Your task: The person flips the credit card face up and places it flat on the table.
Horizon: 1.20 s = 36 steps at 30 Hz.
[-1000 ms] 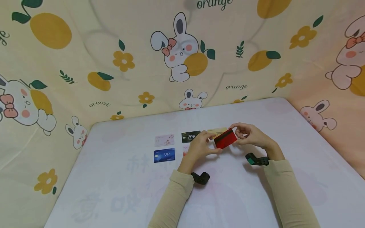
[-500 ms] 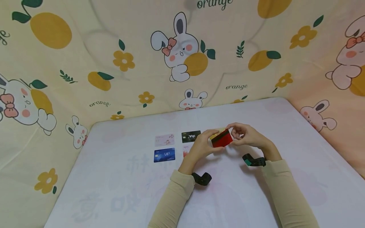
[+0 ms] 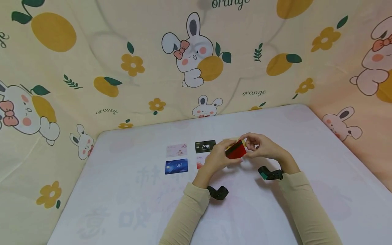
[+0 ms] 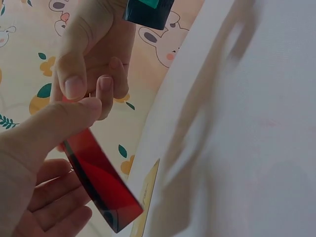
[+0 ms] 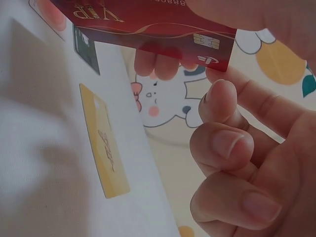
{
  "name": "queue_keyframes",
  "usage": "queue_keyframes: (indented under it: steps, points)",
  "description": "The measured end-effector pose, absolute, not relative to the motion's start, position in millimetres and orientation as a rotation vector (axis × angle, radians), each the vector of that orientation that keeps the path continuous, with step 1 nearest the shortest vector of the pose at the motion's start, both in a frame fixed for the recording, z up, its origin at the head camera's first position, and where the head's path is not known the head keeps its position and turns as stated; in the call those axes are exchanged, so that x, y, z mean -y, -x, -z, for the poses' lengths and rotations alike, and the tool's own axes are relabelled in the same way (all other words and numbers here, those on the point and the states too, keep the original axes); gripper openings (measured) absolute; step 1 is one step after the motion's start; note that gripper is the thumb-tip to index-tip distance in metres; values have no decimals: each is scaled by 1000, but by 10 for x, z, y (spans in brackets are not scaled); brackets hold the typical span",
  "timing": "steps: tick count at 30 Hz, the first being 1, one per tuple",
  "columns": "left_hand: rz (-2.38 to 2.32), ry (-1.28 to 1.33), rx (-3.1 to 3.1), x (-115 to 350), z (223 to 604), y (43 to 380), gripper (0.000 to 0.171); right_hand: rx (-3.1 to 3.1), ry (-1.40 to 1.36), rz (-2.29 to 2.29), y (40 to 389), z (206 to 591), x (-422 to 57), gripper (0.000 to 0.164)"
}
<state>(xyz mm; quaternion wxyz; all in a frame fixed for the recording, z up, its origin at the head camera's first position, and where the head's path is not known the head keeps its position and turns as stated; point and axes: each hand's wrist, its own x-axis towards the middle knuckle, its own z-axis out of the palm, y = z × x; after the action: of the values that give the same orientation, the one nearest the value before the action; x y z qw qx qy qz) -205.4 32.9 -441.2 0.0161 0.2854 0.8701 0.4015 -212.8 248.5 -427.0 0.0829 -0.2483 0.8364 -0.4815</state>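
A red VIP card (image 3: pixel 237 151) is held raised over the white table, tilted, its black-striped back facing the head camera. The gold chip and lettering on its other face show in the right wrist view, where the card (image 5: pixel 163 29) crosses the top. My left hand (image 3: pixel 216 156) grips it from the left, thumb on the lower edge and fingers on the far edge. With thumb and index finger, my right hand (image 3: pixel 264 147) pinches the right end; its other fingers are curled (image 5: pixel 234 148). Beneath the hands lies a gold card (image 5: pixel 106 145), mostly hidden in the head view.
Flat on the table (image 3: pixel 122 190) are a black Vip card (image 3: pixel 205 146), a pale pink card (image 3: pixel 176 150) and a blue VIP card (image 3: pixel 176 166). A red-and-white card (image 3: pixel 200 161) is partly covered by my left hand. A printed fabric backdrop (image 3: pixel 147 44) rises behind the table.
The red card has shifted left and turned slightly, showing less of its right part. My right hand has moved left with it; my left hand has hardly moved.
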Motion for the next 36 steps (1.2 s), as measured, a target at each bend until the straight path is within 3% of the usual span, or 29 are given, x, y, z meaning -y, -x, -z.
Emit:
queue_keyframes:
  steps: [16,36]
  points:
    - [-1300,-881,-2704,-307,4376,2025,58,-2463,784,1480,2121,4230,-2426,47]
    - [-1426,-846,-2674,-263,4374,2069,57,-2280,682,1603,2193,4352,-2435,59]
